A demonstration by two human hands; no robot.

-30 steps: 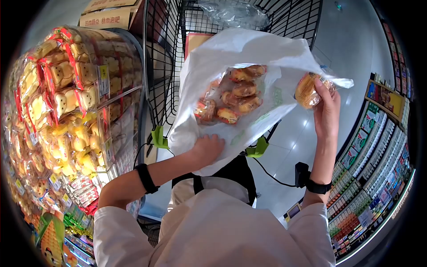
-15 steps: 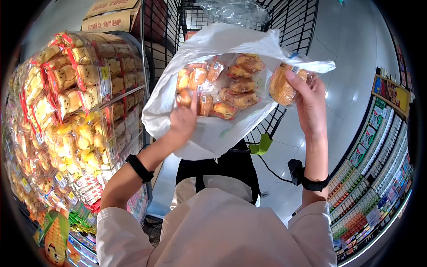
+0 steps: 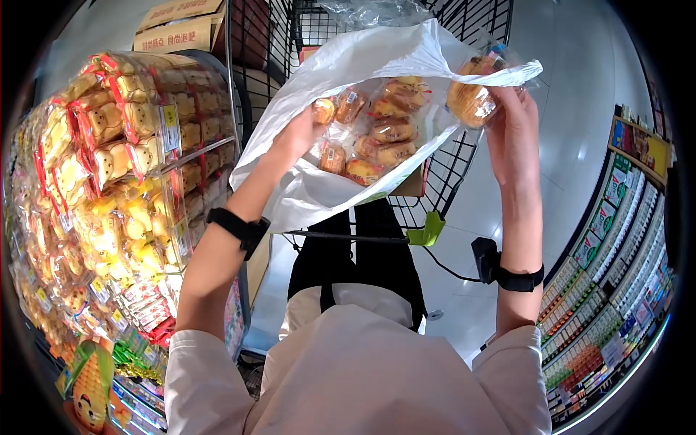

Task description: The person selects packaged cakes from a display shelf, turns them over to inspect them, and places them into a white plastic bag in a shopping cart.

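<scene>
The open white plastic bag (image 3: 319,206) spreads between the hands, with its mouth facing up and a cluster of small golden-brown buns in clear wrappers (image 3: 392,130) lying inside it. The left hand (image 3: 296,138) reaches in over the left side of the bag's opening, its fingers at a small round golden bun (image 3: 323,111) on the near-left edge of the cluster; whether they grasp it or only touch it, I cannot tell. The right hand (image 3: 513,116) is raised at the bag's right corner, closed around a larger brown bread roll in clear plastic wrap (image 3: 471,103), which sits just outside the opening, to the right of the smaller buns. The gathered white corner of the bag runs over this roll to the right hand. Beneath and beyond the bag stands a black wire shopping cart (image 3: 451,170) with a bright green plastic clip (image 3: 426,229) near its handle, and crumpled clear plastic film (image 3: 377,13) lies at its far end. To the left rises a stacked display of bear-shaped breads in clear and red packaging (image 3: 109,138), near a brown cardboard box with printed lettering (image 3: 176,34)
</scene>
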